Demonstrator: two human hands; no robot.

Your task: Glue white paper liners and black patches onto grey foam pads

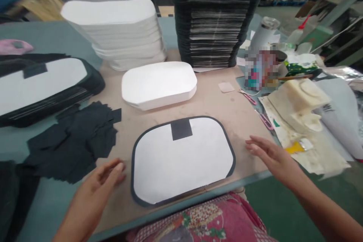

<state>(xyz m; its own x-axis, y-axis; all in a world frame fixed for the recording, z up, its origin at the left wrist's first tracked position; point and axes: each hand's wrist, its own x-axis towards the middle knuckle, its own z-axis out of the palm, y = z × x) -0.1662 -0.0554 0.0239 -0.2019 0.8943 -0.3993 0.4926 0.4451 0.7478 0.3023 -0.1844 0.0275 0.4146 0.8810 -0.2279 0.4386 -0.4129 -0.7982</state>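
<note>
The light was bright and diffuse, seemingly from above, leaving only faint shadows; glare bleached the white stacked panels [110, 19], wide-angle distortion bowed the edges, the far corners blurred, and a pixelated patch [261, 70] hid detail

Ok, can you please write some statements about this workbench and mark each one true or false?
1. The left hand is holding the white panel with the dark border. False: it is open and holds nothing, beside the panel.
2. A black patch lies at the panel's far edge. True.
3. The right hand holds nothing. True.
4. The tall black stack stands to the left of the white stack. False: it stands to the right of the white stack.
</note>
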